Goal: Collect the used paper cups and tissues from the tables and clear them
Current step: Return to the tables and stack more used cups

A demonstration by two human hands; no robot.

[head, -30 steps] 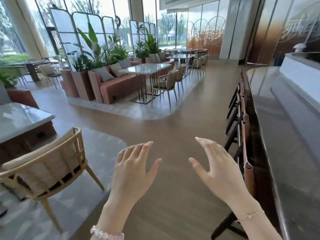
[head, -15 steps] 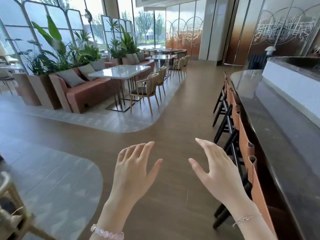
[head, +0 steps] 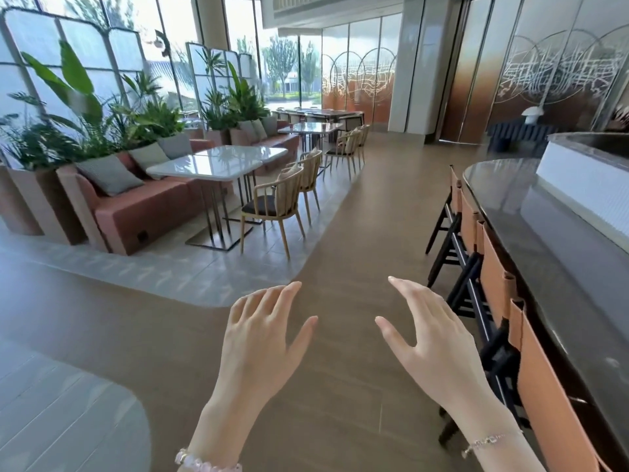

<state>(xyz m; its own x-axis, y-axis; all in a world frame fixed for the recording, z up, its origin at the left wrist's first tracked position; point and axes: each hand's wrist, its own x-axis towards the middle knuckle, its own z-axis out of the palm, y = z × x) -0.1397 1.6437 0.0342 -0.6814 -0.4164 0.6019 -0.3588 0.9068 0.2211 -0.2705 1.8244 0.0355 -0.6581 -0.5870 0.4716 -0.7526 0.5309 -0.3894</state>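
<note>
My left hand [head: 263,338] and my right hand [head: 429,342] hover in front of me over the wooden floor, fingers spread and relaxed, holding nothing. A white marble table [head: 211,165] stands ahead on the left beside a pink sofa [head: 149,216]. Further back stand a second table [head: 309,127] and a long dark table [head: 326,113]. I see no paper cups or tissues on any tabletop from here.
A dark bar counter [head: 544,226] runs along the right with a row of tan-backed bar stools [head: 493,277] against it. Wooden chairs [head: 272,206] line the tables on the left. Planters with tall leaves [head: 85,131] back the sofa. A wood-floor aisle [head: 367,216] runs between.
The view has swung right and moved forward along the aisle. The near chair and table at the left have dropped out of view. Both hands keep the same spread pose.
</note>
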